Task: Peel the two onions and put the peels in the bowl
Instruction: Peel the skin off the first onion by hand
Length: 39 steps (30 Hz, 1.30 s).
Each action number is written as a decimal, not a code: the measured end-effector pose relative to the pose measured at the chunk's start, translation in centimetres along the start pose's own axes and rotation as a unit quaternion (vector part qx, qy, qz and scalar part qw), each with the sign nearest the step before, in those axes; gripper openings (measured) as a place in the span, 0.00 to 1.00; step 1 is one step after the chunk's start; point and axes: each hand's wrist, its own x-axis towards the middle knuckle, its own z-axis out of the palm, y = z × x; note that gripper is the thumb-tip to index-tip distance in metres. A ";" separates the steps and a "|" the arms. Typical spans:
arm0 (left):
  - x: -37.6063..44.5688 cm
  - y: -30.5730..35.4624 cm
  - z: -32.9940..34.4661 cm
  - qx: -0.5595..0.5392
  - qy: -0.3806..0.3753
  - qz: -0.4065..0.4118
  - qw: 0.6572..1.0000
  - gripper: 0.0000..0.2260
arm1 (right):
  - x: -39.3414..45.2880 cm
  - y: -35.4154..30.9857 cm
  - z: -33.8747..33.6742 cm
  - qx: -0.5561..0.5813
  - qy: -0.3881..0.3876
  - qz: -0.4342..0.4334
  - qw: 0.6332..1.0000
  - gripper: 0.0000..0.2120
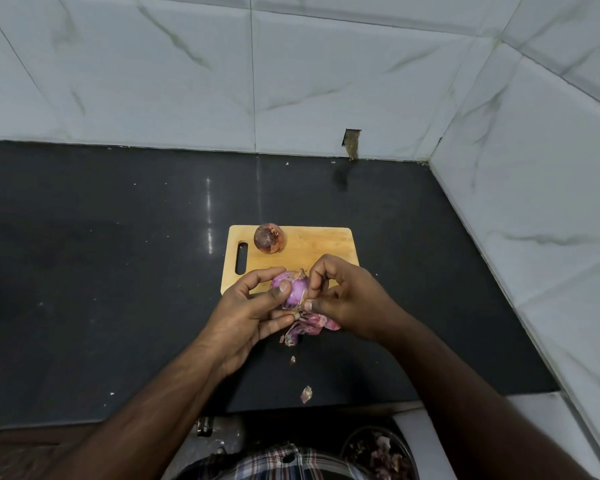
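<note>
A partly peeled purple onion (293, 289) is held above the near edge of the wooden cutting board (312, 247). My left hand (250, 313) grips it from the left, thumb across its front. My right hand (343, 296) pinches a strip of its skin on the right side. Loose purple peels (309, 327) hang and lie just below the onion. A second onion (269, 238), still in its brown skin, sits at the board's far left corner. A bowl (378, 452) with peels in it shows at the bottom right, below the counter edge.
The board lies on a dark counter (118, 271). Small peel scraps (306, 393) lie on the counter near its front edge. White marbled tile walls (534, 202) close in the back and the right side.
</note>
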 end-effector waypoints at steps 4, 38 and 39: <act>0.3 0.5 -0.1 0.003 -0.006 0.000 1.000 0.23 | 0.1 -0.3 0.3 0.035 0.027 -0.011 0.999 0.16; 0.3 0.8 -0.5 0.022 0.004 -0.007 1.000 0.23 | 0.4 -0.5 -0.6 -0.082 0.031 -0.034 0.996 0.10; 0.3 0.8 -0.5 0.024 0.005 -0.008 1.000 0.23 | 0.5 -0.6 -0.7 -0.104 0.030 -0.037 0.993 0.09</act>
